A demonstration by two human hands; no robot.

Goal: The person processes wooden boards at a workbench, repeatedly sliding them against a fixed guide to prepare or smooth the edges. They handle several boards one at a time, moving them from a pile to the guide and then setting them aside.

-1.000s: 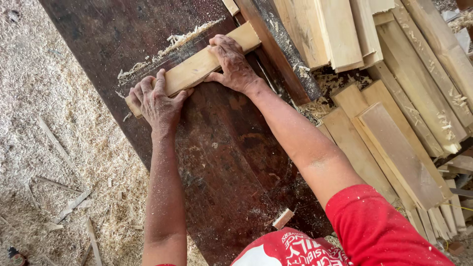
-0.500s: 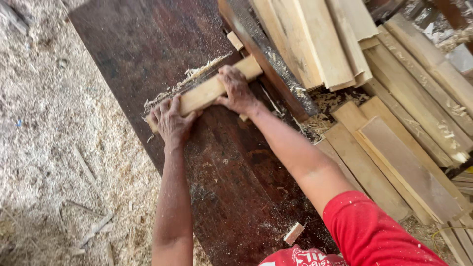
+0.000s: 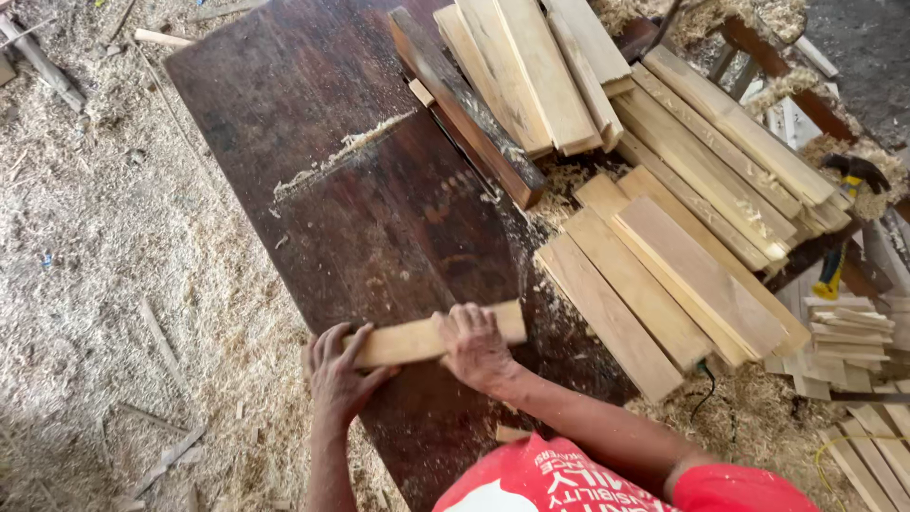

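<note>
Bare dark tabletop [image 3: 379, 218] beside stacked planks [image 3: 664, 256]

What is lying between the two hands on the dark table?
In the head view, only the pale wood strip spans from the left hand to the right hand.

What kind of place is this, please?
Probably a woodworking shop or sawmill yard: sawdust and shavings cover the ground, cut planks lie stacked beside a dark worktable, and both hands press a wooden piece.
</note>
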